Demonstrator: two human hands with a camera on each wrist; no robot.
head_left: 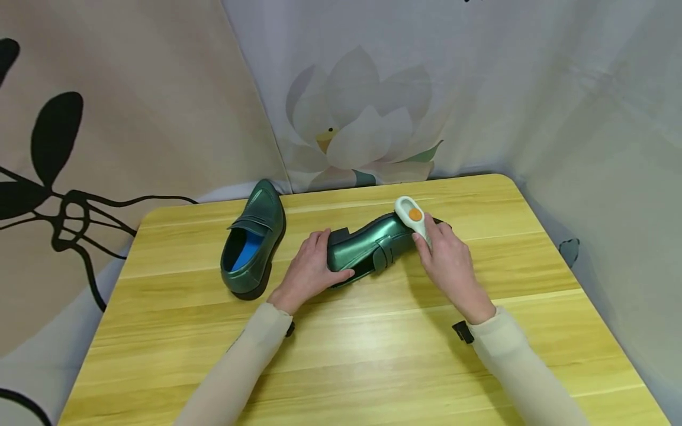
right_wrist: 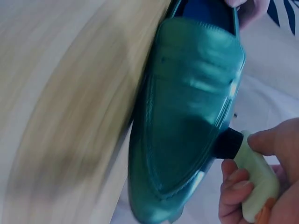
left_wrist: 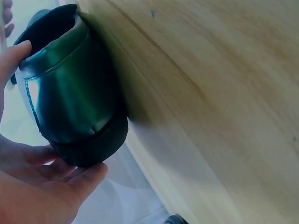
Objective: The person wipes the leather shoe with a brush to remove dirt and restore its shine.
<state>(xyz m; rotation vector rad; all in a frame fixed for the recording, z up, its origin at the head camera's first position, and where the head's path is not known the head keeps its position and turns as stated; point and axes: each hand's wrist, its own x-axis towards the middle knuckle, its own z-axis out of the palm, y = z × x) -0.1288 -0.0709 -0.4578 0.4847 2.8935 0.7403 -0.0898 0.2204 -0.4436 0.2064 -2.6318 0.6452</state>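
A shiny green loafer (head_left: 358, 244) lies on its side, its opening toward me. My left hand (head_left: 308, 267) grips it at the heel; in the left wrist view the thumb is at the rim of the loafer (left_wrist: 77, 98) and the other fingers curl under the heel. In my right hand (head_left: 450, 260) is a white-handled shoe brush (head_left: 407, 210) with an orange button. The right wrist view shows the brush's black head (right_wrist: 229, 143) right at the side edge of the loafer's toe part (right_wrist: 187, 112).
A matching green loafer (head_left: 269, 216) with a blue insole stands upright at the left on the wooden table (head_left: 373, 367). Behind the table hangs a pale curtain (head_left: 479, 89) with a flower print. The table's back edge runs just beyond the shoes.
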